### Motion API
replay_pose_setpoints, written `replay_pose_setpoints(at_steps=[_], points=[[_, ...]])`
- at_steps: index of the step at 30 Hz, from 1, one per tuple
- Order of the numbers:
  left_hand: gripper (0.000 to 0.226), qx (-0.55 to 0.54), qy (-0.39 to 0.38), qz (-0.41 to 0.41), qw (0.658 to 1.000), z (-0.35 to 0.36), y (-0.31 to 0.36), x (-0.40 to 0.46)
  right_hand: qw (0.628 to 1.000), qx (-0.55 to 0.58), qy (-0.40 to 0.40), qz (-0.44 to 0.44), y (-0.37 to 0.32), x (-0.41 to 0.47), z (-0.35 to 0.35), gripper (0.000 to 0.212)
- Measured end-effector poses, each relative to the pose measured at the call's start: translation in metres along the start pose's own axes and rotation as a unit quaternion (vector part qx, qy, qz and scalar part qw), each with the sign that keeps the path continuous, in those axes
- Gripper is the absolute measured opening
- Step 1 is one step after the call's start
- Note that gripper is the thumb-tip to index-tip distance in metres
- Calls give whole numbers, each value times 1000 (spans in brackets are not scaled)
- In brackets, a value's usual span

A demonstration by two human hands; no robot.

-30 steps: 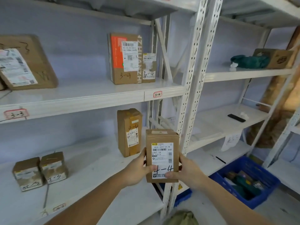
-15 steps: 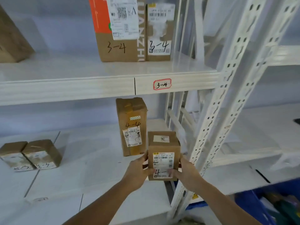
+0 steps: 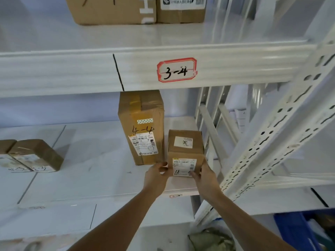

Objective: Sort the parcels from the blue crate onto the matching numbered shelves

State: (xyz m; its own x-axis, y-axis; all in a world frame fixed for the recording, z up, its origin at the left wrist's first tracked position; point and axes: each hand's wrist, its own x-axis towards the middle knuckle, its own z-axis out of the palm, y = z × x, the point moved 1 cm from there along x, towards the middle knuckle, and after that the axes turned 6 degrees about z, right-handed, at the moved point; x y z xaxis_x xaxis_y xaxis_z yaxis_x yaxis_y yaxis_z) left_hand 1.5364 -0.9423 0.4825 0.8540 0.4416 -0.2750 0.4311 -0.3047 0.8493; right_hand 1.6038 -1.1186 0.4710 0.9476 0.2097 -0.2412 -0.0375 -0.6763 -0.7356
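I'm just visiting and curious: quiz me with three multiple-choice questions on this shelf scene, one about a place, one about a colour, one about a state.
1. Where is the small parcel?
A. in the blue crate
B. right of the tall 4-4 parcel
C. on the 3-4 shelf

2. What colour borders the 3-4 tag?
A. red
B. green
C. black

3. What grips the small parcel?
A. nothing
B. left hand only
C. both hands

Answers: 1 B, it stands beside that parcel; 2 A, the frame is red; 3 C, the left hand and right hand clasp its sides.
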Motion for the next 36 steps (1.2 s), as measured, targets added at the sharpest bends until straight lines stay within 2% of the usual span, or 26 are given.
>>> replay_pose_setpoints(at_steps=[2, 5, 10, 17, 19, 21, 23, 26, 29, 31, 33, 36], points=[[24, -14, 7, -45, 999, 2, -1, 9, 1000, -14, 6, 0, -4, 10, 1, 61], [34, -37, -13, -83, 996, 4, 7, 17, 1000, -21, 16, 4, -12, 25, 0, 50], [41, -141, -26, -170, 975, 10, 13, 26, 1000, -14, 6, 24, -20, 41, -2, 46], [46, -135, -26, -169, 976, 17, 26, 29, 1000, -16, 11, 17, -25, 51, -14, 53], [46, -137, -24, -126, 982, -23, 47, -15, 999, -24, 26, -18, -70, 1, -39, 61], [45, -76, -35, -73, 994, -24, 51, -16, 1000, -5, 10, -18, -76, 3, -49, 71], [48, 32, -50, -23, 998, -35, 45, -17, 1000, 4, -21, -1, -74, -3, -49, 73], [44, 186, -64, 35, 980, -47, 26, -22, 998, -44, -35, 31, -60, -15, -44, 75], [47, 269, -85, 64, 957, -65, 23, -32, 991, -128, -42, 26, -57, -24, -52, 70], [52, 295, -81, 78, 949, -79, 26, -46, 982, -180, -51, -3, -63, -33, -62, 63], [56, 336, -49, 103, 935, -100, 33, -83, 972, -215, -52, -83, -80, -59, -78, 58], [58, 407, -20, 124, 905, -128, 36, -138, 937, -266, -77, -212, -106, -87, -83, 63]])
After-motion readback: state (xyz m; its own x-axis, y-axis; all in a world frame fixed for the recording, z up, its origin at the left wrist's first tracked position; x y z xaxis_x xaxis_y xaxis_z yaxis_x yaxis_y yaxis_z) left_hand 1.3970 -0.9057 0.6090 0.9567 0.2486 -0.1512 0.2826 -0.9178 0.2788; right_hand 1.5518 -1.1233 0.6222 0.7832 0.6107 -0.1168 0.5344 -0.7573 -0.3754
